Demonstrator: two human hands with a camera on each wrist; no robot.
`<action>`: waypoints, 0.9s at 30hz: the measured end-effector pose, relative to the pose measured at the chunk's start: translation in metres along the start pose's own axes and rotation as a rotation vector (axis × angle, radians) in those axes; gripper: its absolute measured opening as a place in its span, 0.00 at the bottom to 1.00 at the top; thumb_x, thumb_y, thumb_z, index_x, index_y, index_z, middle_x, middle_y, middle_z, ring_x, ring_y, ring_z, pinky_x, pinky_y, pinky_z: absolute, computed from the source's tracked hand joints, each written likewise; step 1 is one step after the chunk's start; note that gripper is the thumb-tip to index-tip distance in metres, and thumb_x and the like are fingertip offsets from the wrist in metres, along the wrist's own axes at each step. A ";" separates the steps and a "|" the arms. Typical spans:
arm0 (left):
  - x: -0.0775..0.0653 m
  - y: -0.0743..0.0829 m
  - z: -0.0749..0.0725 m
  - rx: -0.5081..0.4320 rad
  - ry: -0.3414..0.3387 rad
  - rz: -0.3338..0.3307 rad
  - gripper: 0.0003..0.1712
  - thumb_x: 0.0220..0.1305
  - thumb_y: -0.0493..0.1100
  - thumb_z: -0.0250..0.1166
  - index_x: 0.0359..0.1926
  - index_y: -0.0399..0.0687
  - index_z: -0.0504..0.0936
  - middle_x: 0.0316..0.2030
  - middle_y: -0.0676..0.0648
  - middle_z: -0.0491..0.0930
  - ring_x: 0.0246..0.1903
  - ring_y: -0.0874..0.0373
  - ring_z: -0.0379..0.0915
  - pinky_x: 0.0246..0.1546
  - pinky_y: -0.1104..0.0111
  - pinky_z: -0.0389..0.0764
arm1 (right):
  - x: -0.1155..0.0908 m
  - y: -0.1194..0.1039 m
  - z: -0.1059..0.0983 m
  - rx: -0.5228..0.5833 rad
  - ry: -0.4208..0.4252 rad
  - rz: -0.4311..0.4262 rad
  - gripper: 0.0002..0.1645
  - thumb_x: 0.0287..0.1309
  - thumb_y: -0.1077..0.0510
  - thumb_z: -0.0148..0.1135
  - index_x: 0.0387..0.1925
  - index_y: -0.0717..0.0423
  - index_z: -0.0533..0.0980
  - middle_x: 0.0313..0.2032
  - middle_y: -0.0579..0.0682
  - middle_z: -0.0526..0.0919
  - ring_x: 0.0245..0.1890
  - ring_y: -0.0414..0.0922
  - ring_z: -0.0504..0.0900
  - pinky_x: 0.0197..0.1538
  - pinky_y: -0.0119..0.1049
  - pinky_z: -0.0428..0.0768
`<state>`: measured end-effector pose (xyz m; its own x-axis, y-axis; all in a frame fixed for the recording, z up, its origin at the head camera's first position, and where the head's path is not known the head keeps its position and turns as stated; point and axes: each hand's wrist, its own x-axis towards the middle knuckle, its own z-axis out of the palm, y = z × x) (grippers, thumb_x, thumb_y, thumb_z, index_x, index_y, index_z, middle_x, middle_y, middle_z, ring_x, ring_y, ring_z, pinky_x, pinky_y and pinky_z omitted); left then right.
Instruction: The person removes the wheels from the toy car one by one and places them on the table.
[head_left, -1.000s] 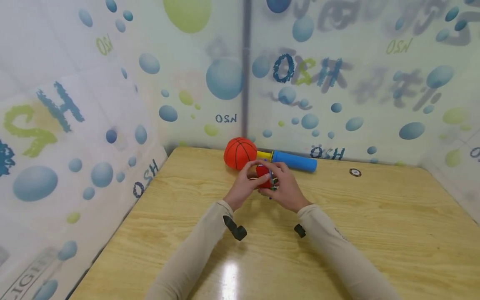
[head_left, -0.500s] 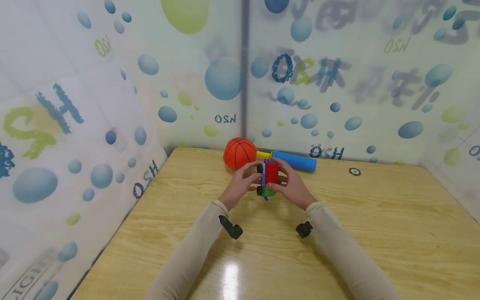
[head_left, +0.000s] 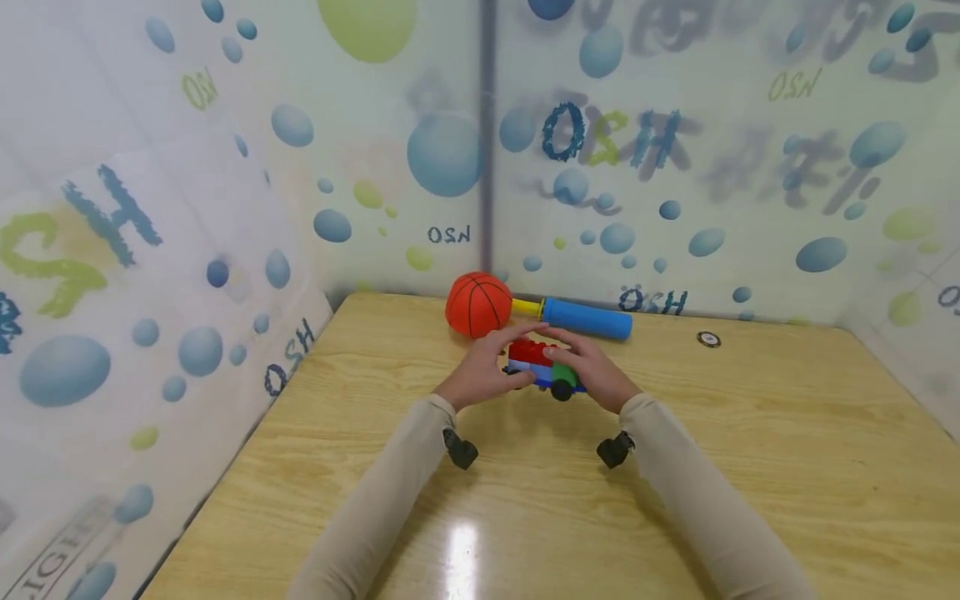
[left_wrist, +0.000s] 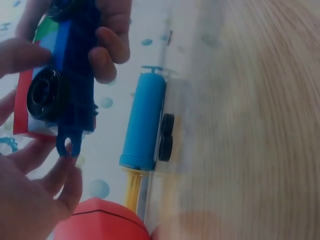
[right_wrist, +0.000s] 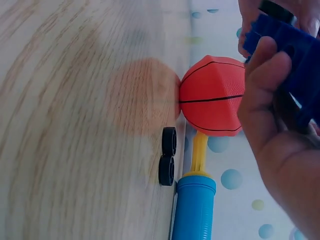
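A toy block car [head_left: 531, 356] is held up between both hands, lengthwise across the head view. It has red, green and light-blue blocks on a dark-blue base with black wheels. My left hand [head_left: 480, 372] holds its left end, thumb along the side; in the left wrist view its fingertips are at the blue hook [left_wrist: 69, 142] on the base's end. My right hand [head_left: 602, 373] grips the green end with the thumb on top. In the right wrist view that hand's curled fingers [right_wrist: 267, 70] lie against the underside of the blue base [right_wrist: 310, 70].
Beyond the hands, a red basketball [head_left: 477, 305] rests by the wall beside a blue pump [head_left: 588, 319] with a yellow shaft. Two black wheel-like pieces [right_wrist: 167, 155] sit near the pump. A round black-and-white chip [head_left: 708, 339] lies farther right on the wooden table [head_left: 750, 467].
The toy car has turned from pointing toward me to lying crosswise, its wheeled side now facing me. Both hands have shifted their hold on it; the ball and pump stay put.
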<state>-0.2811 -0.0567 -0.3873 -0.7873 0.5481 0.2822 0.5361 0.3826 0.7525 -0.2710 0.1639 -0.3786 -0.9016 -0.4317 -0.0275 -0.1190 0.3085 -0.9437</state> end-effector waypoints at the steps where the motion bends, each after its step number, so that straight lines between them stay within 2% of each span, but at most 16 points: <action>1: 0.001 0.000 0.000 0.011 -0.026 0.007 0.37 0.63 0.46 0.68 0.72 0.67 0.67 0.67 0.56 0.73 0.60 0.57 0.71 0.60 0.54 0.78 | 0.000 0.000 -0.001 0.009 -0.018 -0.002 0.33 0.75 0.41 0.46 0.75 0.46 0.61 0.73 0.57 0.65 0.67 0.62 0.71 0.69 0.61 0.70; 4: 0.002 0.000 0.000 0.030 -0.086 0.018 0.36 0.63 0.48 0.68 0.71 0.66 0.68 0.63 0.55 0.76 0.54 0.58 0.74 0.55 0.61 0.81 | 0.001 0.001 -0.004 0.073 -0.074 0.006 0.34 0.75 0.39 0.44 0.75 0.48 0.60 0.65 0.58 0.73 0.50 0.59 0.82 0.57 0.53 0.81; 6: 0.001 0.000 -0.001 0.041 -0.113 0.015 0.36 0.64 0.50 0.68 0.72 0.67 0.67 0.62 0.54 0.76 0.53 0.58 0.74 0.52 0.64 0.81 | 0.000 0.001 -0.005 0.145 -0.112 0.023 0.36 0.76 0.37 0.40 0.76 0.50 0.57 0.60 0.59 0.75 0.41 0.54 0.83 0.48 0.46 0.85; 9: -0.001 -0.001 0.000 0.042 -0.140 0.002 0.36 0.65 0.51 0.67 0.72 0.70 0.65 0.59 0.52 0.77 0.52 0.57 0.74 0.49 0.66 0.81 | -0.001 0.002 -0.007 0.274 -0.158 0.045 0.43 0.75 0.31 0.32 0.78 0.50 0.52 0.62 0.54 0.70 0.40 0.44 0.82 0.44 0.38 0.84; 12: -0.003 -0.004 0.003 0.026 -0.171 0.003 0.36 0.67 0.50 0.65 0.73 0.75 0.62 0.59 0.52 0.76 0.51 0.57 0.75 0.47 0.67 0.82 | -0.002 0.002 -0.007 0.392 -0.180 0.039 0.47 0.71 0.26 0.24 0.78 0.49 0.50 0.63 0.51 0.67 0.37 0.44 0.81 0.42 0.36 0.83; 14: -0.004 -0.005 0.006 0.013 -0.176 0.018 0.36 0.69 0.48 0.63 0.73 0.75 0.62 0.57 0.51 0.76 0.49 0.57 0.75 0.45 0.67 0.82 | -0.003 0.001 -0.008 0.447 -0.183 0.017 0.48 0.71 0.25 0.21 0.78 0.49 0.49 0.65 0.48 0.65 0.34 0.44 0.80 0.40 0.35 0.82; 17: -0.004 -0.008 0.012 -0.019 -0.167 0.034 0.37 0.70 0.45 0.61 0.74 0.73 0.59 0.55 0.49 0.76 0.46 0.56 0.74 0.42 0.66 0.82 | -0.004 0.000 -0.008 0.493 -0.175 -0.014 0.48 0.70 0.25 0.20 0.78 0.48 0.48 0.63 0.49 0.66 0.30 0.44 0.79 0.38 0.34 0.81; 20: -0.004 -0.009 0.016 -0.086 -0.138 0.017 0.36 0.72 0.41 0.57 0.75 0.70 0.56 0.56 0.47 0.74 0.45 0.54 0.75 0.43 0.65 0.80 | -0.003 -0.001 -0.005 0.499 -0.150 -0.057 0.46 0.71 0.26 0.20 0.79 0.47 0.45 0.63 0.50 0.65 0.30 0.44 0.79 0.38 0.32 0.80; 23: -0.003 -0.009 0.019 -0.181 -0.099 -0.026 0.36 0.73 0.40 0.53 0.75 0.70 0.54 0.58 0.46 0.72 0.47 0.52 0.74 0.47 0.62 0.80 | -0.003 0.000 -0.003 0.467 -0.096 -0.117 0.42 0.75 0.31 0.25 0.80 0.46 0.43 0.66 0.55 0.62 0.32 0.43 0.79 0.38 0.31 0.79; 27: 0.000 -0.007 0.019 -0.308 -0.041 -0.072 0.35 0.74 0.40 0.51 0.76 0.67 0.54 0.63 0.44 0.69 0.52 0.48 0.73 0.52 0.55 0.80 | -0.005 0.000 0.001 0.284 -0.002 -0.223 0.34 0.79 0.46 0.39 0.79 0.46 0.47 0.70 0.61 0.60 0.32 0.44 0.79 0.36 0.32 0.80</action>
<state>-0.2785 -0.0451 -0.4038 -0.8036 0.5597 0.2023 0.3573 0.1819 0.9161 -0.2660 0.1651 -0.3789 -0.8658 -0.4634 0.1887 -0.1917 -0.0412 -0.9806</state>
